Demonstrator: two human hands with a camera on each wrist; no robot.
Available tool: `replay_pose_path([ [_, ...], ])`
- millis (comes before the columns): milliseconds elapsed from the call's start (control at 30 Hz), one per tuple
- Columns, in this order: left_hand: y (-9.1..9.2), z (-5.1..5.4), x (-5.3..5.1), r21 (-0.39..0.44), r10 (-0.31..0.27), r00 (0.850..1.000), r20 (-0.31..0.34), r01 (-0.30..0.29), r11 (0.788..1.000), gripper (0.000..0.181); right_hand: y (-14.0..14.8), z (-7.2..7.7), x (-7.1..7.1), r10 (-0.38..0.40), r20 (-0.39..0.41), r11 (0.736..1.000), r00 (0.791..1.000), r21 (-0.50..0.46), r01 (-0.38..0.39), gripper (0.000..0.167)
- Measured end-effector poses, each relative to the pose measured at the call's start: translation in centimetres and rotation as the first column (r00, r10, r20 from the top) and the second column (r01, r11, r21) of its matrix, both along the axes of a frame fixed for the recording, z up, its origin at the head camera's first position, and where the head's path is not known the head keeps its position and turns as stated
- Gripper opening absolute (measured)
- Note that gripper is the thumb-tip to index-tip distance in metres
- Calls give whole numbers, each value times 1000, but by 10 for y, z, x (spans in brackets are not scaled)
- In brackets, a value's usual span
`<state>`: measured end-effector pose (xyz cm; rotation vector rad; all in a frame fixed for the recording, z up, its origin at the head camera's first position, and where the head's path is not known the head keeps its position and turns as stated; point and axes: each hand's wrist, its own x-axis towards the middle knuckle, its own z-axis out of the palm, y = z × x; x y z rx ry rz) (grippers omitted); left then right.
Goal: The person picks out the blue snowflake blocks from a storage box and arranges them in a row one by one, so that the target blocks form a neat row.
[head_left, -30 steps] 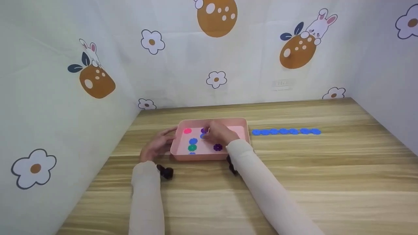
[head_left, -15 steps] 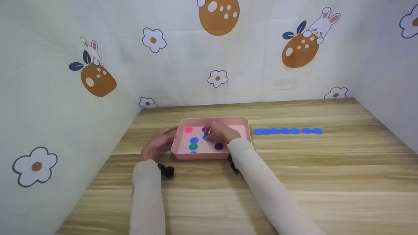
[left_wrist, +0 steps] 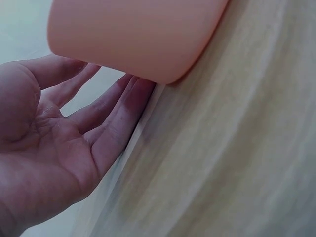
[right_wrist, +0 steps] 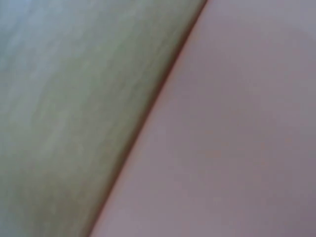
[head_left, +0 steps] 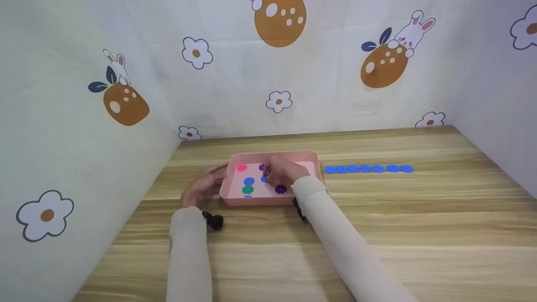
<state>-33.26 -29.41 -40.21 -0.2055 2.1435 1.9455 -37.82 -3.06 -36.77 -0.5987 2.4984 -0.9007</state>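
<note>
A pink tray (head_left: 268,201) stands on the wooden table, with several small flower-shaped plastic discs inside. My left hand (head_left: 202,186) touches the tray's left wall. In the left wrist view its fingers (left_wrist: 111,116) are extended, fingertips against the tray's corner (left_wrist: 133,39). Inside the tray, my right hand (head_left: 285,171) has curled fingers and pinches a blue flower disc (head_left: 264,179), mostly hidden by the fingertips. Around it lie a purple disc (head_left: 261,167), a pink disc (head_left: 242,167), another blue disc (head_left: 249,181), a green disc (head_left: 248,190) and a dark purple disc (head_left: 280,189).
A row of several blue flower discs (head_left: 365,168) runs along the table to the right of the tray. Patterned cloth walls (head_left: 235,84) enclose the table behind and at both sides. In the right wrist view only the tray's wall (right_wrist: 222,138) and the table (right_wrist: 74,98) show.
The blue disc at my right fingertips has shifted slightly toward me and to the right, and less of it shows. The left hand and the tray stay in place.
</note>
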Motion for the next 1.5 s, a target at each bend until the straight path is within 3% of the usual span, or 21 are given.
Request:
replay_pose_path([
  [533,-1,-2,-2,-52,17,1000,-11,-18,999,55,4,-4,-3,-13,-3,999,1000,-51,13,19],
  [867,0,-1,-1,-32,20,1000,5,-19,999,54,0,-3,-5,11,-76,999,997,51,-8,20],
  [1200,0,-2,-1,4,-7,1000,-15,7,1000,55,9,-4,-4,22,-107,1000,994,22,-20,23],
  [1500,0,-2,0,-17,-2,1000,-20,2,1000,56,13,-3,-8,66,-166,995,984,85,-53,23],
])
